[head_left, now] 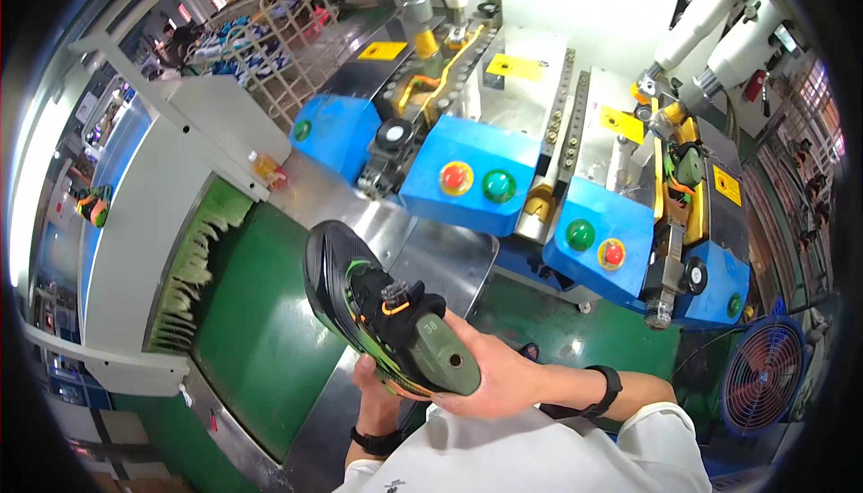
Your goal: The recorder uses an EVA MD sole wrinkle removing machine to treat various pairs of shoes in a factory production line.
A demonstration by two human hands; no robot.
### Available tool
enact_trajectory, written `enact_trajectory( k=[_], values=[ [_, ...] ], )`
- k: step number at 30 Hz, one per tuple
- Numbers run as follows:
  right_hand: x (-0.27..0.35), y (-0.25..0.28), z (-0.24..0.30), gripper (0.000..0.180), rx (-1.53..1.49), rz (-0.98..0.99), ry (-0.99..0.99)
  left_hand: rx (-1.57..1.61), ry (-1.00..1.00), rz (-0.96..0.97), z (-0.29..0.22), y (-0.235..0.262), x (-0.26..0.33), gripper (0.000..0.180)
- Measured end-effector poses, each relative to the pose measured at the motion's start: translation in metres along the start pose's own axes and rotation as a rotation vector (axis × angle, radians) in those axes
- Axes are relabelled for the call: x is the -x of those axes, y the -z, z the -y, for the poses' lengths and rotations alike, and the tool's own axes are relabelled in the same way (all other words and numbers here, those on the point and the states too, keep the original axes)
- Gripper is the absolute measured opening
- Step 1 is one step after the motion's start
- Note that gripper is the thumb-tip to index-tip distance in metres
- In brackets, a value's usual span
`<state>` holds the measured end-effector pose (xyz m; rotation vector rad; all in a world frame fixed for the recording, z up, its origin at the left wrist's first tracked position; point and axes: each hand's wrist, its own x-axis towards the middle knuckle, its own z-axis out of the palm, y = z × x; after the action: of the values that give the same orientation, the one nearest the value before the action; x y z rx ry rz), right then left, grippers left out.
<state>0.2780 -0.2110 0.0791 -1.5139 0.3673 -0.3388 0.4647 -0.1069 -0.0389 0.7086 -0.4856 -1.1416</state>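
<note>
A black sneaker [346, 282] with green and orange trim is held up in front of me, toe pointing to the far left. An olive-green shoe last [442, 346] with a round hole in its top fills the shoe's opening. My right hand [503, 372] is closed around the heel end and the last. Below the shoe's side, my left hand [378, 396] is closed on the lower edge near the heel; its fingers are partly hidden by the shoe. Both wrists wear dark bands.
Ahead stands a pressing machine with blue control boxes [463, 210], buttons and metal arms. Another shoe [690, 169] on a last sits in its right station. A green conveyor belt [261, 277] runs at left beside a bristle-fringed cover [153, 232]. A blue fan [764, 374] stands right.
</note>
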Motion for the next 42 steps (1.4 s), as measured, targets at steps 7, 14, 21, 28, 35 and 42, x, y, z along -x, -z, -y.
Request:
enact_trajectory(
  k=[7, 14, 21, 28, 35, 42],
  values=[
    [-0.006, 0.009, 0.004, 0.087, -0.014, -0.187, 0.003, 0.177, 0.216, 0.208, -0.021, -0.028, -0.047, 0.082],
    [-0.03, 0.007, -0.025, 0.071, 0.004, -0.523, 0.026, -0.118, 0.194, 0.291, -0.026, 0.01, -0.084, 0.077],
    [-0.03, 0.013, -0.04, 0.075, 0.038, -0.443, 0.004, -0.193, 0.134, 0.248, -0.021, 0.017, -0.09, 0.071],
    [-0.021, 0.011, -0.032, 0.073, 0.118, -0.463, 0.082, -0.117, 0.011, 0.253, -0.038, -0.005, -0.097, 0.06],
    [0.004, 0.016, -0.047, 0.073, 0.13, -0.446, 0.035, 0.033, 0.069, 0.242, -0.052, -0.033, -0.086, 0.064],
    [0.023, 0.014, -0.027, 0.057, 0.231, -0.447, 0.04, 0.062, 0.217, 0.206, -0.078, -0.046, -0.071, 0.056]
  ],
)
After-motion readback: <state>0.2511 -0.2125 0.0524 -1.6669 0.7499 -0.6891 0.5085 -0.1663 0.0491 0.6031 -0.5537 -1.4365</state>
